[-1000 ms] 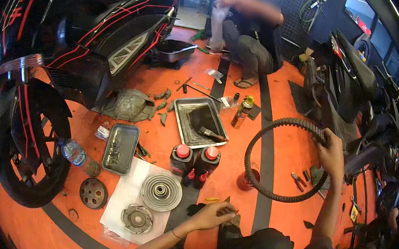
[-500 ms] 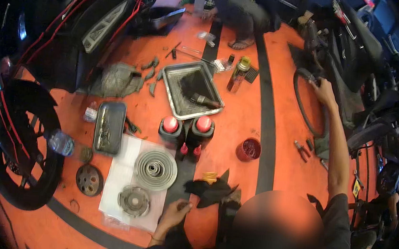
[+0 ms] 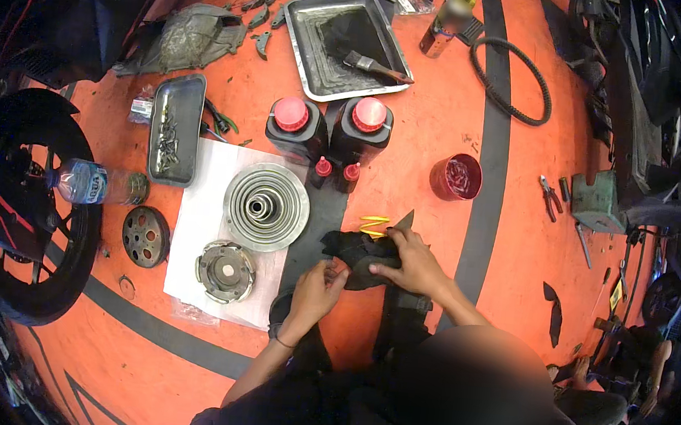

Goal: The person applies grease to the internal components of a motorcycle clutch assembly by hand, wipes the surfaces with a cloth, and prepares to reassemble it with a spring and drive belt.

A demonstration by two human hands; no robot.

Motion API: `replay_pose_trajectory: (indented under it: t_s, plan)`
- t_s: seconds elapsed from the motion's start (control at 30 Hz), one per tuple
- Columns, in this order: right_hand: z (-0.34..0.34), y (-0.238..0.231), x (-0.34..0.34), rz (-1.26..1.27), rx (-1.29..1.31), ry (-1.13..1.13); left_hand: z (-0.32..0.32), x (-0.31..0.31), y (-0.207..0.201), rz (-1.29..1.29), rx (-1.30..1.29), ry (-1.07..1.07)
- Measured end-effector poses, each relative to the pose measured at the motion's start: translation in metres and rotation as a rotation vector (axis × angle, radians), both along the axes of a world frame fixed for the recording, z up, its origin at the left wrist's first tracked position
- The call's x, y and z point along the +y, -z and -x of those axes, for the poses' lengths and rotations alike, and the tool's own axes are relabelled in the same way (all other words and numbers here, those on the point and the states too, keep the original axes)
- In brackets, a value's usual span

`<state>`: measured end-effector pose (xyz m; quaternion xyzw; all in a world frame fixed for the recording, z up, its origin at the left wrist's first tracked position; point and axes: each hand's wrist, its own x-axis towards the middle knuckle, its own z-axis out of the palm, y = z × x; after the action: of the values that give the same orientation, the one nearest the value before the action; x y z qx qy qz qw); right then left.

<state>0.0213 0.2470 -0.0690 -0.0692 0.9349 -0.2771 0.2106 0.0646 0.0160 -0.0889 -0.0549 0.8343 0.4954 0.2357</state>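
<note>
A crumpled black cloth-like piece [image 3: 345,250] lies on the orange floor in front of me, a dark grey flap [image 3: 364,274] on its near side. My right hand [image 3: 416,266] reaches over its right side, thumb and fingers closing on the flap. At its left edge is my left hand [image 3: 312,296], fingers curled; whether they pinch anything is hidden. Thin yellow pieces [image 3: 373,225] lie just beyond the cloth. Left of my left hand, a ringed metal pulley with a coil spring [image 3: 265,208] and a round clutch shoe assembly [image 3: 225,272] rest on white paper [image 3: 194,198]. A ribbed drive belt [image 3: 547,105] lies far right, untouched.
Black bottles with red caps [image 3: 291,114] stand ahead, below a metal tray [image 3: 311,87] holding a brush [image 3: 375,67]. A red cup [image 3: 456,177] is to the right, pliers [image 3: 550,198] beyond. Leftward are a black tray [image 3: 181,82], a water bottle [image 3: 85,181] and a motorcycle wheel [image 3: 77,269].
My right hand has let go of the drive belt, which now lies further left near the spray can, and has come to the black cloth. My left hand stays near it. The view has tilted nearer.
</note>
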Motion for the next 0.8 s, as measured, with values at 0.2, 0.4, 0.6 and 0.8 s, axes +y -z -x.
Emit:
replay_pose_trajectory:
  t_s: [0.2, 0.4, 0.6, 0.8]
  plan:
    - [0.044, 0.052, -0.018, 0.140, 0.111, 0.255, -0.017, 0.061, 0.079, -0.205, 0.150, -0.196]
    - [0.041, 0.038, -0.006, 0.248, -0.136, 0.231, -0.010, 0.066, 0.070, -0.572, -0.026, -0.271]
    - [0.027, -0.005, 0.002, 0.335, -0.207, 0.064, -0.008, 0.013, 0.044, -0.410, -0.120, -0.152]
    - [0.016, 0.001, 0.011, 0.423, -0.180, 0.262, -0.008, -0.002, 0.013, -0.292, 0.135, -0.392]
